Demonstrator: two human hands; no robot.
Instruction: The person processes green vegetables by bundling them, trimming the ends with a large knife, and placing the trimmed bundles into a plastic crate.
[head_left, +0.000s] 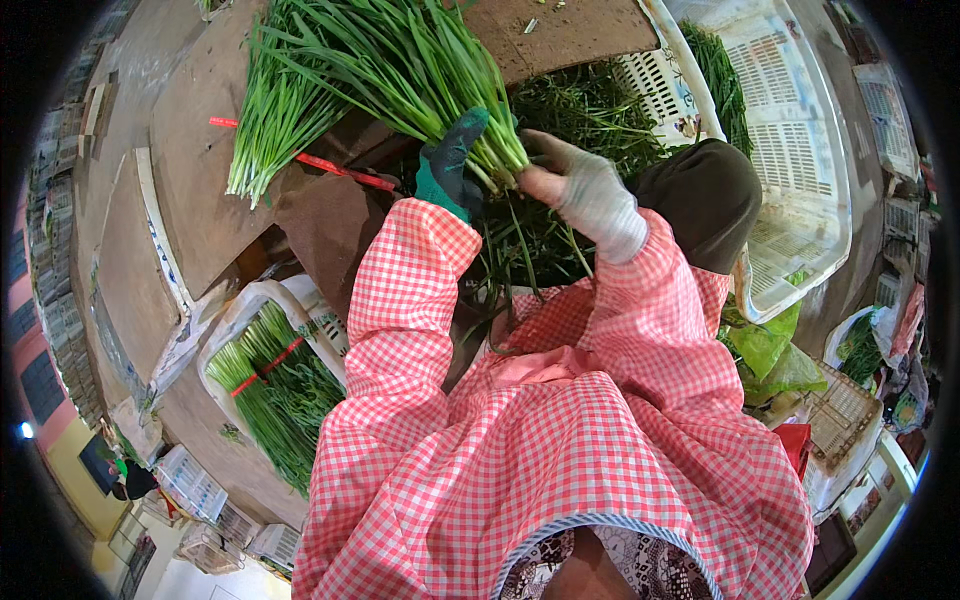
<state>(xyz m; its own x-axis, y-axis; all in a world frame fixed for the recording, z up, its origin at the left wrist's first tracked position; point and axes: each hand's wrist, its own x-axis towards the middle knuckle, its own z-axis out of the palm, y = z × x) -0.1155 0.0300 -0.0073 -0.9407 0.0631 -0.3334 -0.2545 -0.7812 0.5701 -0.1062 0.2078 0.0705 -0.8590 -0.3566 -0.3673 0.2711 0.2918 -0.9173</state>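
My left hand (450, 165), in a green and dark coated glove, grips a bunch of long green leafy stalks (420, 67) that look like garlic chives. Their pale root ends point towards me. My right hand (577, 184) wears a whitish glove that leaves the thumb and a finger bare. Its thumb and fingers close on the side of the bunch near the root ends; the fingertips are partly hidden. Loose leaves (525, 247) hang below the hands over my lap. Left of the held bunch, a second pile of chives (289, 127) lies on a brown board (199, 187).
A red strip (345, 171) lies by the board's edge. At the left, a white crate (217, 337) holds chives bound with red bands (281, 356). Dark loose greens (585, 105) lie between my knees. A large white plastic crate (795, 172) stands on the right, near a green plastic bag (772, 360).
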